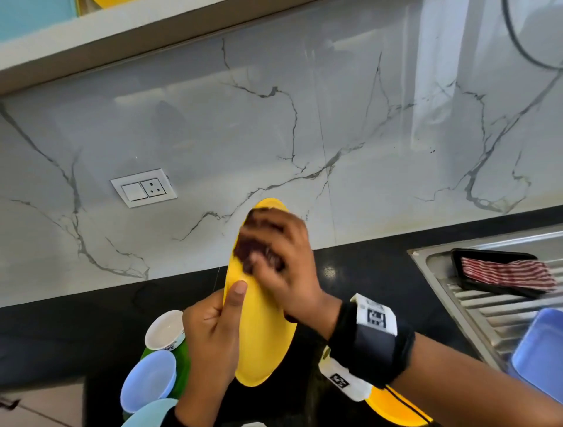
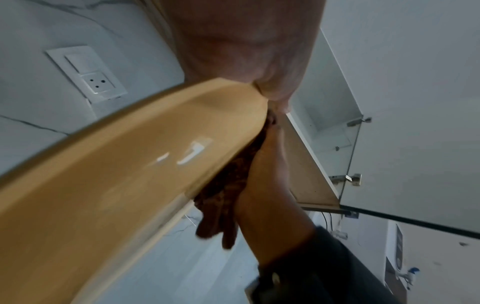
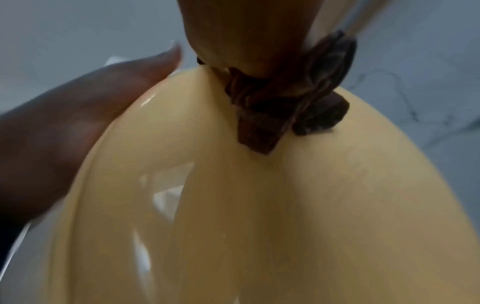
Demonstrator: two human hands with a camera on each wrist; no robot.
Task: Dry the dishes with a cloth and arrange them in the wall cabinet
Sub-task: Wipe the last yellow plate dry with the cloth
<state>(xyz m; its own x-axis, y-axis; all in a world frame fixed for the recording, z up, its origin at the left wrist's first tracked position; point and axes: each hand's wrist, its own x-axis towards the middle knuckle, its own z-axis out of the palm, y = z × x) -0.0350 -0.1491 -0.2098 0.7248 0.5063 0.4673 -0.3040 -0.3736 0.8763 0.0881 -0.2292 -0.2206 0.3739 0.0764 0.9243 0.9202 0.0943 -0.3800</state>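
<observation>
The yellow plate (image 1: pixel 262 329) is held on edge above the black countertop (image 1: pixel 91 329), approx. upright, by the left hand (image 1: pixel 210 341): thumb laid along the near rim, fingers curled behind the plate. A dark brown cloth (image 1: pixel 256 243) is bunched in the right hand (image 1: pixel 280 262) and pressed against the plate's upper part; fingers are curled round the cloth, w/ blur suggesting a wiping stroke. Glossy highlights on the plate face in the right wrist view may be moisture or reflection; which cannot be told. Judged status: drying in progress, mid-task. Still on the counter, presumably to be dried: a white bowl (image 1: pixel 164 330), a pale blue bowl (image 1: pixel 149 379), a second yellow plate (image 1: pixel 393 408) under the right forearm. At top left, a yellow item (image 1: pixel 106 2) is seen inside the wall cabinet (image 1: pixel 91 39), so min. one dish appears shelved. Remaining: finish wipe, shelve plate, repeat for the rest.
</observation>
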